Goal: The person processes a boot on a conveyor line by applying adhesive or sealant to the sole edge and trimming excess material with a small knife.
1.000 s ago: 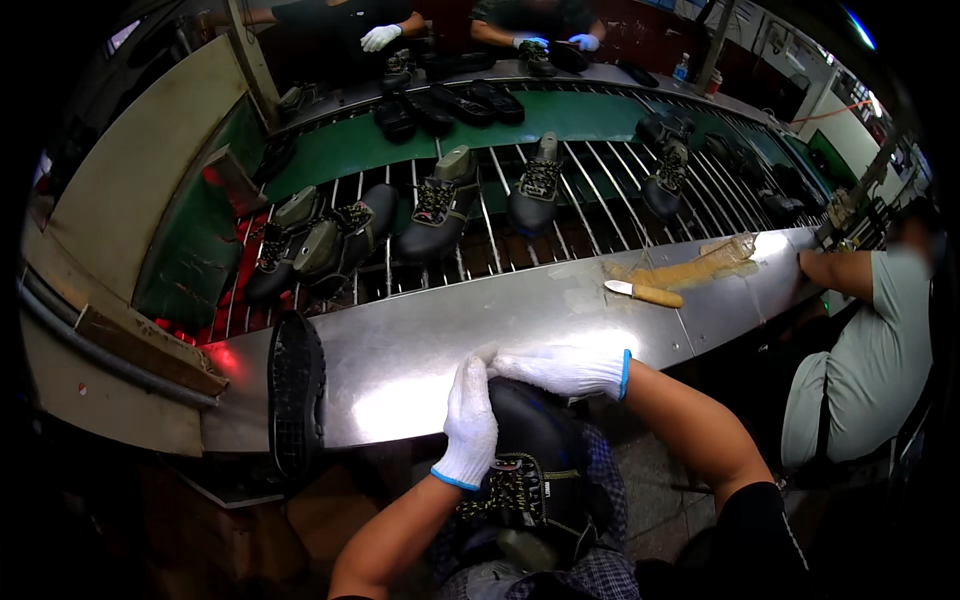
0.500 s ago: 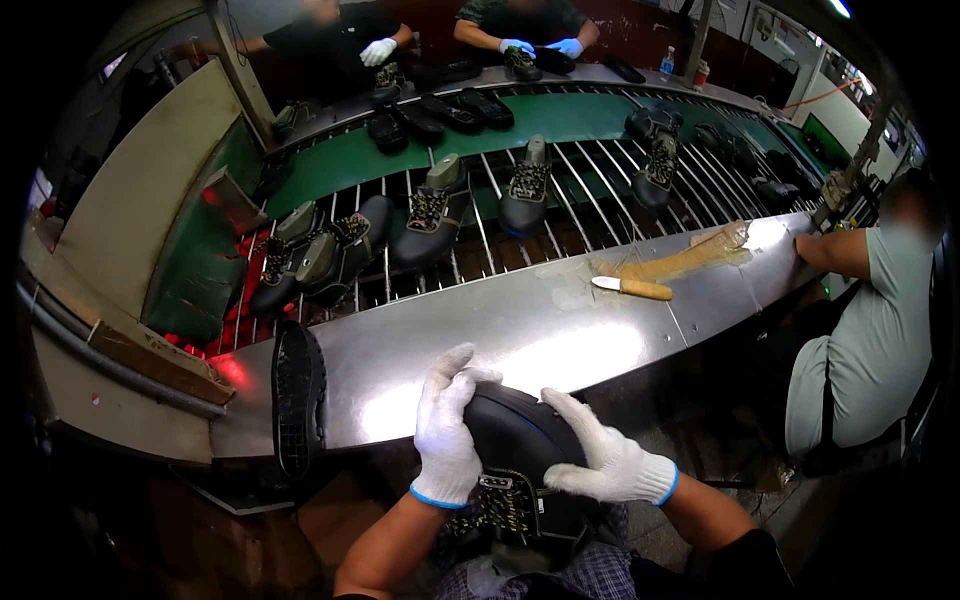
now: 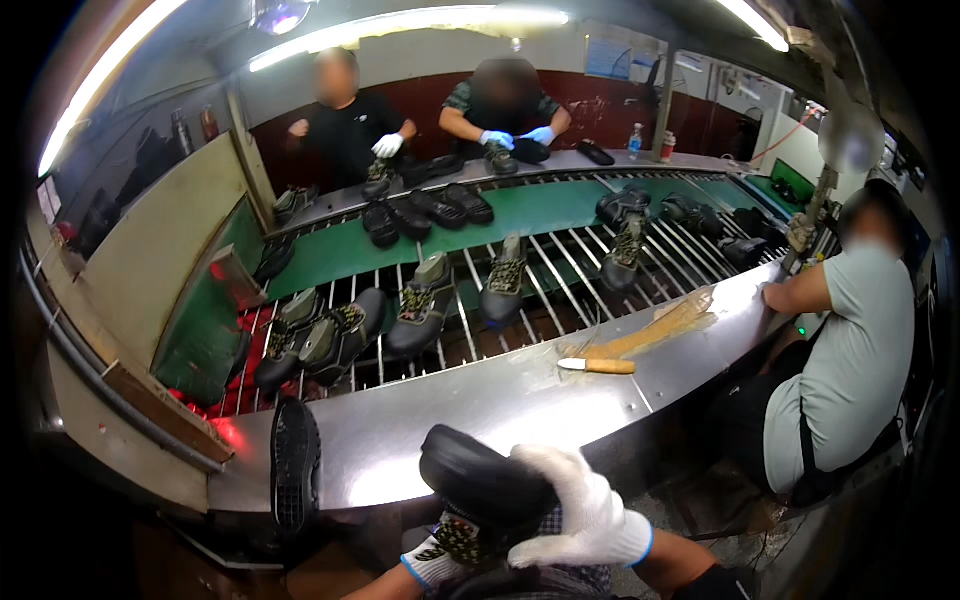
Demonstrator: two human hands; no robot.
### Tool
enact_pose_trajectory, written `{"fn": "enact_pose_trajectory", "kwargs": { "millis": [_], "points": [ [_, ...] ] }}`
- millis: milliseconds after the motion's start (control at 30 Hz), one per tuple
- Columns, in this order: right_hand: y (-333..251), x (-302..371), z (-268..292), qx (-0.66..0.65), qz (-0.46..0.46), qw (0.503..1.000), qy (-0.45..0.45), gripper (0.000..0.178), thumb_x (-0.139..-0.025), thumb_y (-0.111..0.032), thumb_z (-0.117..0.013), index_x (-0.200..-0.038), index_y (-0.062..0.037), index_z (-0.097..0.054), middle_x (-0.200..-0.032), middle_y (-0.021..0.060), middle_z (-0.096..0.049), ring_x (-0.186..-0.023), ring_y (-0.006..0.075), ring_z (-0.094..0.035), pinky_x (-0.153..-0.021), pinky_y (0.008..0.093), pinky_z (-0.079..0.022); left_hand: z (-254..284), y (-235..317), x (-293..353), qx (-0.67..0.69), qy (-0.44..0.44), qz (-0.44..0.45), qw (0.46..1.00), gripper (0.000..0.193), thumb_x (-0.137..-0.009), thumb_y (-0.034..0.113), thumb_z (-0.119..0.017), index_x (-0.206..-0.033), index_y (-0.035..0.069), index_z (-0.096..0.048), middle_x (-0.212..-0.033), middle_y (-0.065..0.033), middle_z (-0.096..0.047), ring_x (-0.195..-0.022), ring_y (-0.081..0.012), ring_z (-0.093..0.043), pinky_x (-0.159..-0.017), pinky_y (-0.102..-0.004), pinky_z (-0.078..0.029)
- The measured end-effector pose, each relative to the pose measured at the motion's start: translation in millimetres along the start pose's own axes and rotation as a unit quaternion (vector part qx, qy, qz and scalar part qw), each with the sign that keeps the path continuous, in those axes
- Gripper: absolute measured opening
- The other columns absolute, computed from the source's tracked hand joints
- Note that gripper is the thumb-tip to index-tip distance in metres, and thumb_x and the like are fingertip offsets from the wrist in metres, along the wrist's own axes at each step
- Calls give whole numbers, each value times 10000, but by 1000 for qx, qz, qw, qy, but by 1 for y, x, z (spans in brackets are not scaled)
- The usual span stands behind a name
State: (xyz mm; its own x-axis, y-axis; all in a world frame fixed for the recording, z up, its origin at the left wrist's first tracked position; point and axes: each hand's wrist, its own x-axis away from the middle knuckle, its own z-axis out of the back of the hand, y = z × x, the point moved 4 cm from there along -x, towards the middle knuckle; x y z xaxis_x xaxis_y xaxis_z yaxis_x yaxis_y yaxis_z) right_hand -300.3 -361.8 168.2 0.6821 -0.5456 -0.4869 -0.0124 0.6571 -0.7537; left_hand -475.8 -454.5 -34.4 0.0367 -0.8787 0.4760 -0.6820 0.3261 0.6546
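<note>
Just beyond my lap is a black lace-up work shoe (image 3: 485, 478), tilted with its rounded toe raised and its speckled laces below. My right hand (image 3: 585, 505), in a white knit glove, grips its right side, fingers near the toe and thumb lower down. The gloved left hand (image 3: 430, 567) is low at the shoe's other side, holding it from beneath; its fingers are hidden behind the shoe and laces. A loose black sole (image 3: 296, 465) lies on the metal ledge (image 3: 380, 455) to the left. Farther right on that ledge lies a short knife (image 3: 598, 366) with a wooden handle.
Beyond the ledge, a rod conveyor carries several black shoes (image 3: 420, 308). Dark soles (image 3: 437, 209) lie on the green belt (image 3: 550, 207). Two people work across the line; another person (image 3: 845, 360) sits at right. A tan panel (image 3: 150, 255) bounds the left.
The shoe has tipped, its toe now raised. My left hand has gone from the toe to low behind the shoe; the right stays on its side. The view has tilted upward.
</note>
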Motion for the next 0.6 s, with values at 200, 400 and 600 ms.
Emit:
{"fn": "enact_pose_trajectory", "kwargs": {
  "millis": [200,400,600],
  "points": [
    [28,57,12,-411,-110,895,133,1235,-719,-476,-1024,-1652,-49,-337,-1566,219,-516,-1451,351,-546,-1258,552,-432,-22,46,14,-70,-33,-224,971,875,-1089,606,-568,-1621,-56,-358,-1533,-204,-558,-1400,-294,-574,-1209,-442,-473],
    [97,139,-25,-510,-331,794,-27,1189,-811,-296,-969,-1727,-2,-269,-1720,185,-415,-1584,301,-414,-1319,478,-318,-40,127,-20,-50,6,-446,894,422,-1173,249,-411,-1379,-49,-626,-1234,-160,-721,-1130,-245,-709,-1073,-390,-564],
    [107,192,-87,-170,-460,857,-162,1101,-848,-284,-965,-1672,53,-318,-1548,246,-582,-1450,303,-561,-1236,401,-451,-37,79,-54,-238,-103,-234,937,320,-1050,202,-588,-1030,-63,-767,-1059,-172,-774,-1025,-264,-724,-1019,-398,-550]
  ]
}}
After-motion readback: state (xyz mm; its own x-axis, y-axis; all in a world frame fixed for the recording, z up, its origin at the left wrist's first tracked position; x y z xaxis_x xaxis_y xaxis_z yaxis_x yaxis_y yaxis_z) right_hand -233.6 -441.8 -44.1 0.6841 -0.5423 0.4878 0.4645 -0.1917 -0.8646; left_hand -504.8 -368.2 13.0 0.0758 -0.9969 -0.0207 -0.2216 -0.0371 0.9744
